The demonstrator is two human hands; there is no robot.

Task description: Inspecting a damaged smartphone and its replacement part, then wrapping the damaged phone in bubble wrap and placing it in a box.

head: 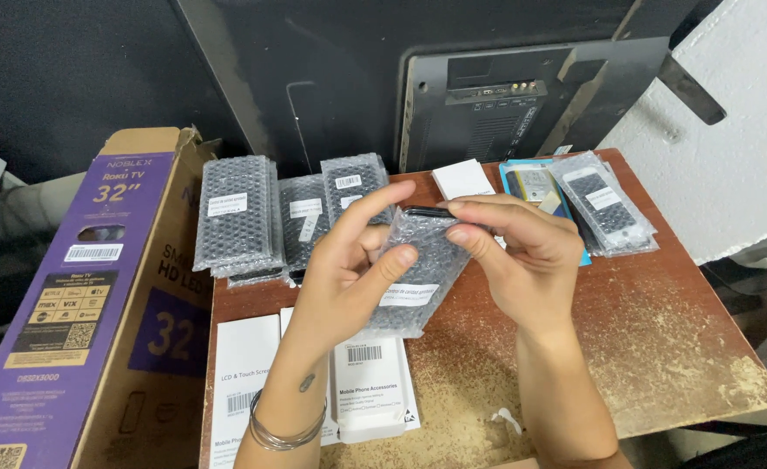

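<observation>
1. Cardboard TV box (79, 295), purple front, leans vs table's left edge; stands off the top, long side running toward cam.
2. Bubble-wrap packs (240, 213) stacked upright along table's back edge, left part; 2 more stacks (307, 221) and (355, 182) just beside, each w/ white label.
3. White flat boxes (243, 382) lie at front-left corner of table (661, 339), barcodes up; smaller white box (368, 386) beside them, partly under left forearm.
4. Left hand (349, 269) raised over table's middle, metal bangles (284, 434) on wrist. Thumb + fingers pinched shut on bubble-wrap pouch (418, 278), gripping its left edge.
5. Pouch held above table, not touching it, tilted, white label facing cam at lower part. Dark flat part (427, 211) shows at pouch's top opening; can't tell how far out.
6. Right hand (522, 256) meets pouch from right; fingertips closed on pouch's top edge + dark part, palm side down.
7. White card (463, 178) near back edge, just behind hands.
8. Blue-backed pack (531, 187) and clear-bagged screen parts (605, 204) stacked at back-right corner, overlapping.
9. Flat-screen set (488, 87), rear side showing, stands behind table's back edge.
10. White foam block (731, 148) off table's right edge, near back-right corner.
11. Table top worn, brown, pale scuffs toward front-right corner.
</observation>
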